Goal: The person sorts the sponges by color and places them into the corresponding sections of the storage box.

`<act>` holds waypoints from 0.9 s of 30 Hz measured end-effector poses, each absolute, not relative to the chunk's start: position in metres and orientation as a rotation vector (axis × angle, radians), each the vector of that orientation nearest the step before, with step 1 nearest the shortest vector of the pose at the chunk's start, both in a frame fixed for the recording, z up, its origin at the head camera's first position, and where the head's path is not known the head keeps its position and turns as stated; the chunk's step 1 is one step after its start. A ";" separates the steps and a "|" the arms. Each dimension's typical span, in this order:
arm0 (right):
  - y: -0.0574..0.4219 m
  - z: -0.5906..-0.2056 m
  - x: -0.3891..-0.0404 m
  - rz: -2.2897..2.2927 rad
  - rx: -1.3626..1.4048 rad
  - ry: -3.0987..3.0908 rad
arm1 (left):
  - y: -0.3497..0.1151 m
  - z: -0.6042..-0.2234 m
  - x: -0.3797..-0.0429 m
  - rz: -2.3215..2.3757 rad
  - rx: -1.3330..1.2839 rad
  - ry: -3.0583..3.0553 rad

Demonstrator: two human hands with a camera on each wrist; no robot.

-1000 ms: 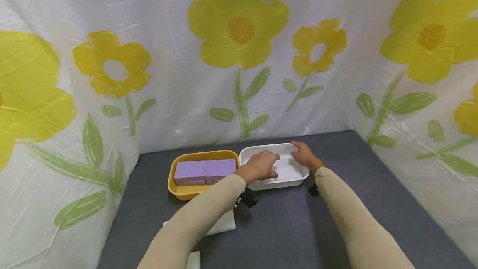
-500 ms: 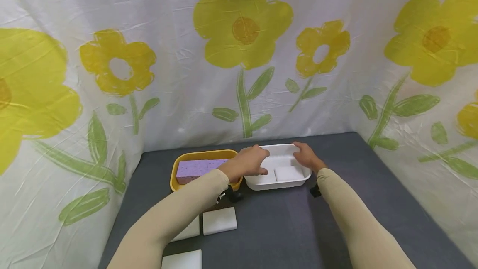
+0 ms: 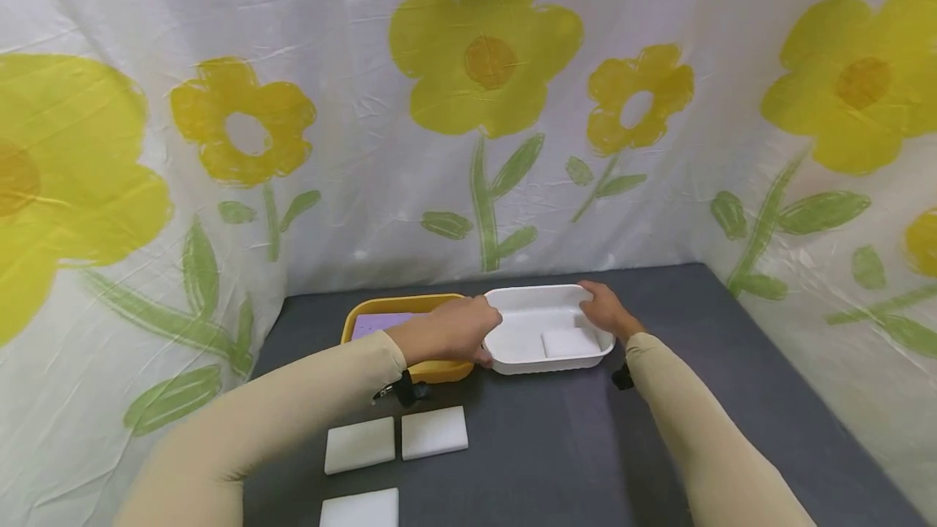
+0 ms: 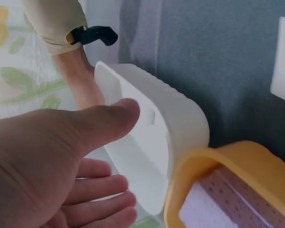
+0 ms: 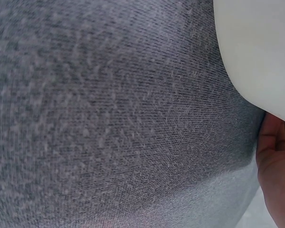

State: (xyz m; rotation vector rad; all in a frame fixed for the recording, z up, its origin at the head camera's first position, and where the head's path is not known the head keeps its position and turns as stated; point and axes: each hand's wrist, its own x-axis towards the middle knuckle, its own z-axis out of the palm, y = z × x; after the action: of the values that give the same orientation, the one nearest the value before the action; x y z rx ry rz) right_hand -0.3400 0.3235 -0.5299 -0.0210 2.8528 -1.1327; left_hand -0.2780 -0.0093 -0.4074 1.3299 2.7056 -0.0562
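Across the dark bench (image 3: 542, 446), the white tray (image 3: 549, 366) lies with its long axis running left to right, its left end right beside the yellow tray (image 3: 442, 372). Your right hand (image 3: 606, 310) has its grip curled on the rim at the right end; your left hand (image 3: 454, 329), its grip loose and holding nothing, is at the left end. Inside, the white block (image 3: 571, 342) lies nearer your right hand.

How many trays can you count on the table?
2. The yellow tray, partly covered by the left hand; the white tray to its right, gripped by the right hand. No others show.
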 end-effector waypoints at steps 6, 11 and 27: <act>0.323 -0.526 -0.338 -1.123 -0.036 2.871 | -0.031 -0.391 -0.268 0.043 1.305 2.605; 0.326 -0.531 -0.343 -1.084 -0.004 2.853 | -0.046 -0.386 -0.256 0.048 1.280 2.519; 0.322 -0.527 -0.336 -1.114 -0.040 2.843 | -0.077 -0.398 -0.223 0.078 1.084 2.448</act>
State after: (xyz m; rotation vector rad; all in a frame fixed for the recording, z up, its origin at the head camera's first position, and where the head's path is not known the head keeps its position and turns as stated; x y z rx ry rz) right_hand -0.3364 0.3225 -0.5270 -0.0403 2.8435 -1.1145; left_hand -0.2226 -0.0765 -0.3976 1.0844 2.4477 0.0784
